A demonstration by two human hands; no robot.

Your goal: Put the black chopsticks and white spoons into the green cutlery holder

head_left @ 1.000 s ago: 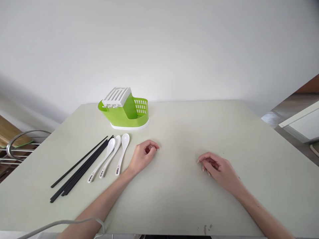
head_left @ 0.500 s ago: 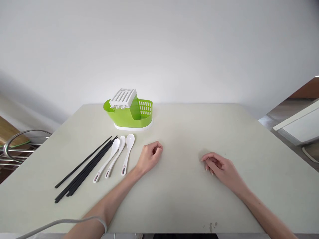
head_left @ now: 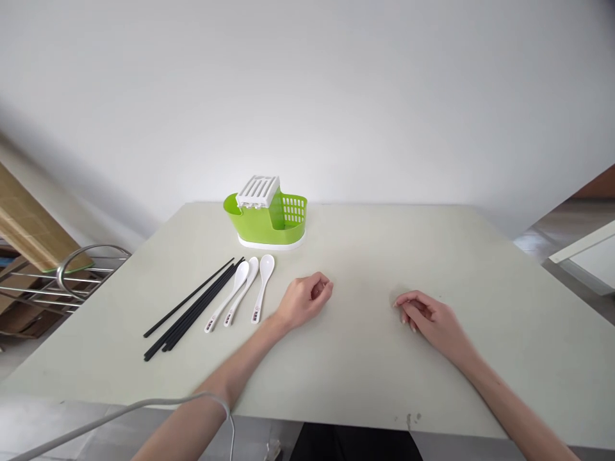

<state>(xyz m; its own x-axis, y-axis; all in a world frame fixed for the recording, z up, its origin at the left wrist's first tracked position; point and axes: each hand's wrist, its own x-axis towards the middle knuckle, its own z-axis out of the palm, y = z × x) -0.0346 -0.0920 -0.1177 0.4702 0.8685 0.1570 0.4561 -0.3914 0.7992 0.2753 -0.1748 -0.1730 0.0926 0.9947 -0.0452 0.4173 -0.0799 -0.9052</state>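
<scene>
My left hand (head_left: 305, 299) rests on the table in a loose fist, holding nothing. To its left lie three white spoons with small printed marks on their handles: one nearest the hand (head_left: 263, 288), a middle one (head_left: 243, 291) and a left one (head_left: 229, 296), bowls pointing away from me. Several black chopsticks (head_left: 196, 312) lie beside them, one (head_left: 189, 298) slightly apart. My right hand (head_left: 429, 314) rests on the right half of the table, fingers curled, thumb close to the index finger, nothing in it. Behind the spoons stands a green cutlery holder (head_left: 254, 227) with a white slotted top (head_left: 259, 189).
The pale table (head_left: 365, 256) reaches back to a white wall (head_left: 384, 102). A grey cable (head_left: 158, 402) crosses over my left forearm. At the left is a metal rack (head_left: 91, 275) with a board (head_left: 38, 218). White furniture (head_left: 586, 243) stands at the right.
The view has shifted, so the table items appear further right and more of the rack and floor shows. Both hands keep their curled poses and the things on the table stay put.
</scene>
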